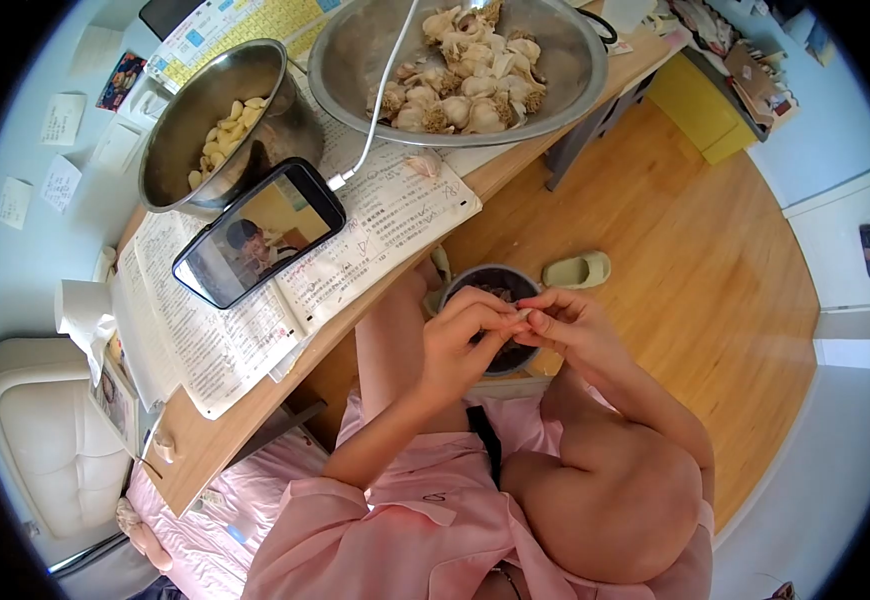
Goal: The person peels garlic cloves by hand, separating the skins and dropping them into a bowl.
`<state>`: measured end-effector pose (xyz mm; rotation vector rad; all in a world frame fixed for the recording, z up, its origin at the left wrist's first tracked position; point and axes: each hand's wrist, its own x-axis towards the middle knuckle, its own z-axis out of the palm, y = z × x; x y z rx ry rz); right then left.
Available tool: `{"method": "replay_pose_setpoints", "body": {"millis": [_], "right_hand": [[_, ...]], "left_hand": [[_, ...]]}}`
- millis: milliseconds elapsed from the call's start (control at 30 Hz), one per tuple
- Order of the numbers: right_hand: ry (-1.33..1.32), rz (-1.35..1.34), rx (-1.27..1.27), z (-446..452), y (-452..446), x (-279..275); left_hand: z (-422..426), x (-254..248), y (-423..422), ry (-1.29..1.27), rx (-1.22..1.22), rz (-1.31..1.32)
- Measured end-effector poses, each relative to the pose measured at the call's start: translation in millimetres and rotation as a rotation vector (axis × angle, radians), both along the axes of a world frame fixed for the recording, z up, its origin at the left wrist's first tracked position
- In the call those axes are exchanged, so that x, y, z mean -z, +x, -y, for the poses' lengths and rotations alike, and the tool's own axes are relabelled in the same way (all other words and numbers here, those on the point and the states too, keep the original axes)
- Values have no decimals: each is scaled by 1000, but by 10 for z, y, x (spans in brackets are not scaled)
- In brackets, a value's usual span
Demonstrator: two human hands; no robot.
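My left hand (463, 335) and my right hand (577, 328) meet over a dark bin, fingertips pinched together. Between them is a small pale garlic clove (523, 314), mostly covered by the fingers. Below, the bin (493, 275) holds dark scraps that look like peelings. On the desk, a deep steel pot (170, 150) contains peeled cloves (225, 138). A wide steel basin (340, 70) beside it carries whole garlic bulbs (480, 75). One loose unpeeled clove (423, 164) lies on the open book near the basin.
A phone (260, 235) with a white charging cable (375, 112) leans against the pot, on the open book (355, 270). The wooden desk's edge (300, 365) runs beside my left arm. A pale green slipper (577, 270) lies on the floor; a yellow box (700, 105) stands farther back.
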<state>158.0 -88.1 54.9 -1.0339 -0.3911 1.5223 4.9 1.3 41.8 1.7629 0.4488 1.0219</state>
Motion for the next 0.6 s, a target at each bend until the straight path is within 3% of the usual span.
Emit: {"method": "replay_pose_setpoints", "body": {"millis": [133, 267, 400, 600], "right_hand": [[-20, 8, -19, -7, -1, 53], [162, 189, -125, -44, 30, 2], [124, 306, -236, -40, 88, -56], [328, 210, -401, 37, 109, -705]], "left_hand": [[16, -4, -27, -59, -9, -30], [-101, -86, -115, -365, 211, 4], [-185, -29, -182, -470, 385, 25], [-188, 225, -167, -681, 344, 68]]}}
